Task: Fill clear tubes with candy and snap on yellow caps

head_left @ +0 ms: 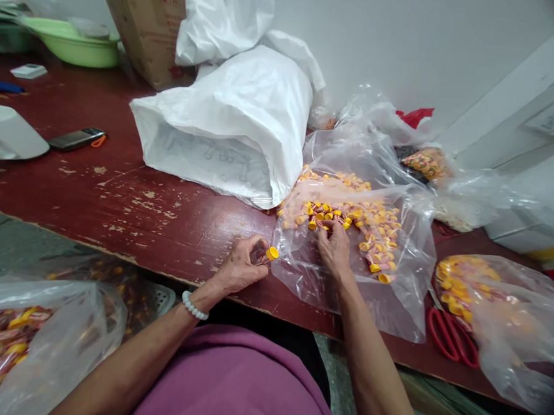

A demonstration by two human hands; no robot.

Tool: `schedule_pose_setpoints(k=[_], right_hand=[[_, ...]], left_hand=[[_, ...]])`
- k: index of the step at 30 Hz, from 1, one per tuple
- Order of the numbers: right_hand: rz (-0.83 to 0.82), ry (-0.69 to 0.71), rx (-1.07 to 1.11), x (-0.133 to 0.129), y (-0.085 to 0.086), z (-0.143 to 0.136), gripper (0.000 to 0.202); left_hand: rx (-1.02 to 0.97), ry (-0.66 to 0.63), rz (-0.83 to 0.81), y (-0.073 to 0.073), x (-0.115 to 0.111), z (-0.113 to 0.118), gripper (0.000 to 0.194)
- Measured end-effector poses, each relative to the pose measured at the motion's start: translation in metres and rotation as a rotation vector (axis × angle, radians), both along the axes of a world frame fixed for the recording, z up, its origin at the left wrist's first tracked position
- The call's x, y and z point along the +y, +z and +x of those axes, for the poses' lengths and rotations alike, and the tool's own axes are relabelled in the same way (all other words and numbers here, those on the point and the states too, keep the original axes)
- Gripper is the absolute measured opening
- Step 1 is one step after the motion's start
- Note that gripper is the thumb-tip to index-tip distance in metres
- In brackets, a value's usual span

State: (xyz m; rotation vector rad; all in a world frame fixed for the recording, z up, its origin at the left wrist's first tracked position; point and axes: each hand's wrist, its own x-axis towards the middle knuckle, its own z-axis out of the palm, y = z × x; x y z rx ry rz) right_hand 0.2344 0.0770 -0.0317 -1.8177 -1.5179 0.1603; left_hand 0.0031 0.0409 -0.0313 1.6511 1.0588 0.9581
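Note:
Near the front edge of the red table, my left hand is closed around a small dark item with a yellow cap; a beaded bracelet is on that wrist. My right hand reaches into an open clear plastic bag lying flat, its fingertips closed among small yellow-capped pieces. What the right fingertips hold is too small to make out. More yellow-capped pieces lie to the right of that hand. A large white sack stands behind, its mouth facing me, with clear items inside.
Red-handled scissors lie at the right beside another bag of yellow pieces. On the left are a white mug, a phone and a green basin. A filled bag sits low at the left.

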Motion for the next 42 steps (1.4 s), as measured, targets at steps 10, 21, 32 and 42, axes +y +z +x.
schedule_pose_setpoints(k=[10, 21, 32, 42], right_hand=[[0.046, 0.707, 0.147, -0.077, 0.057, -0.064, 0.029], [0.29, 0.339, 0.266, -0.033, 0.043, -0.081, 0.03], [0.129, 0.046, -0.005, 0.012, 0.016, -0.034, 0.024], [-0.002, 0.0, -0.023, 0.025, -0.006, -0.007, 0.023]], left_hand=[[0.213, -0.106, 0.094, 0.009, -0.006, 0.01, 0.034], [0.387, -0.211, 0.153, 0.02, -0.019, 0.022, 0.018], [0.082, -0.16, -0.061, 0.016, -0.008, 0.009, 0.017], [0.065, -0.082, -0.015, 0.001, -0.001, 0.001, 0.016]])
